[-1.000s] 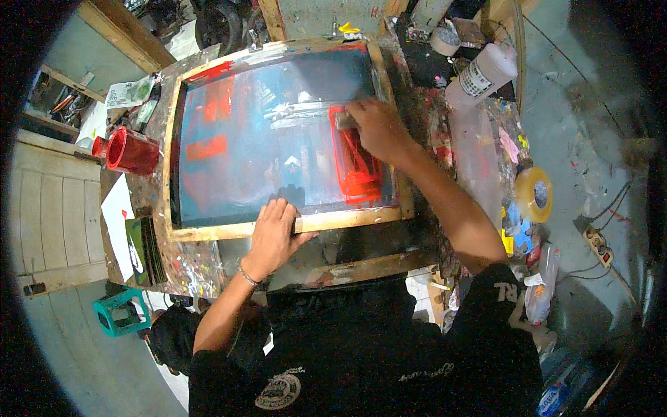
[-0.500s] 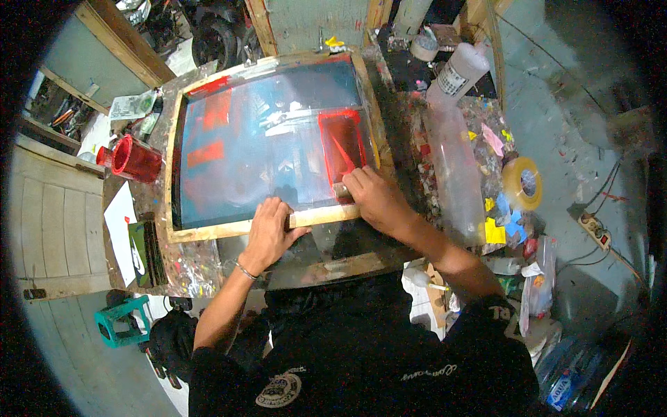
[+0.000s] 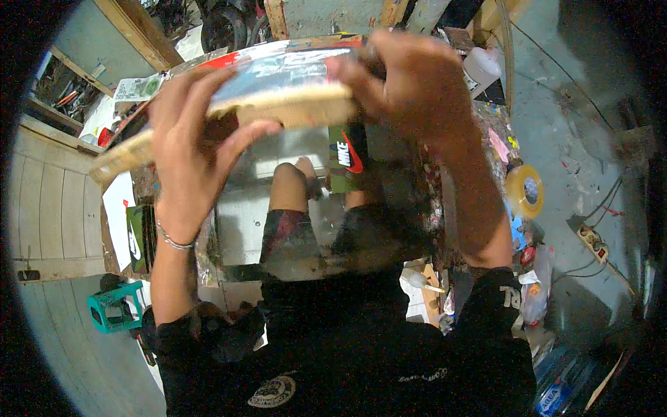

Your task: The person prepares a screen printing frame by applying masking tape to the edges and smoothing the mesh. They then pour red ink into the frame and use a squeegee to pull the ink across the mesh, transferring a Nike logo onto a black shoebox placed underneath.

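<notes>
My left hand [image 3: 182, 142] grips the near edge of the wooden screen frame [image 3: 292, 109], lifted at a tilt, with fingers over it and thumb below. My right hand [image 3: 413, 87] is curled at the frame's right end, blurred; what exactly sits inside its fingers is unclear. The screen's painted mesh [image 3: 278, 66] is mostly foreshortened behind the near edge. Beneath it the glass work surface [image 3: 250, 167] shows my legs through it, and a camouflage piece [image 3: 342, 182] with a red and white print lies on the right part of the glass.
A white sheet [image 3: 117, 222] and camouflage pieces [image 3: 141, 257] lie at left, near a red container [image 3: 105, 137]. At right are a white bottle [image 3: 481, 68], a tape roll [image 3: 526, 191] and a power strip [image 3: 593, 243]. A green stool [image 3: 114, 306] stands below left.
The screen frame has risen from flat to tilted, uncovering the glass and printed piece. My right hand first moved toward me over the red ink, then up; my left hand rose with the frame.
</notes>
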Available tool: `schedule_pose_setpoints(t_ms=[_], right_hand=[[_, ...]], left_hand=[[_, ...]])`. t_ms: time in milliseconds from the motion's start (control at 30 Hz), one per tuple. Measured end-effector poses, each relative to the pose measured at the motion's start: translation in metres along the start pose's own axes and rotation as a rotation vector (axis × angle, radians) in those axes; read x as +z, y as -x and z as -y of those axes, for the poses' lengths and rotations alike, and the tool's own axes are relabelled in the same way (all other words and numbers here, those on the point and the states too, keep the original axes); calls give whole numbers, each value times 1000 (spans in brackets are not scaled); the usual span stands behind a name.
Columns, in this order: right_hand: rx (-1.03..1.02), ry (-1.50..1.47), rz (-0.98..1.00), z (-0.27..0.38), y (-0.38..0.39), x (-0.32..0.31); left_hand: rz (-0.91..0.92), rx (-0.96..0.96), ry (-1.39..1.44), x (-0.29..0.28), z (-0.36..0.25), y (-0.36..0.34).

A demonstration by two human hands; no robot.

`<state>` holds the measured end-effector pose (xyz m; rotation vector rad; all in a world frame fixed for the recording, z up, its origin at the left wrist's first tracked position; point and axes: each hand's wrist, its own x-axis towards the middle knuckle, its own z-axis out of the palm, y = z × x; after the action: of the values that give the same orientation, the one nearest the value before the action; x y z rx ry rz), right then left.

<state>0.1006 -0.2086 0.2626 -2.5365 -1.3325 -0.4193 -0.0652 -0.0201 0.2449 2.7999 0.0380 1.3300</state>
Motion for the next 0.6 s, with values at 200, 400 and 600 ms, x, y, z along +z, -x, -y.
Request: schedule_pose_setpoints(t_ms=[200,400,600], right_hand=[[58,-83,-71,2,-66,-65],[3,-57,-180,-8,-103,-58],[159,42,-178,-4,-121,-64]], left_hand=[[565,-23,417,105,-53,137],[741,27,366,140,-61,193],[723,22,370,143,-60,185]])
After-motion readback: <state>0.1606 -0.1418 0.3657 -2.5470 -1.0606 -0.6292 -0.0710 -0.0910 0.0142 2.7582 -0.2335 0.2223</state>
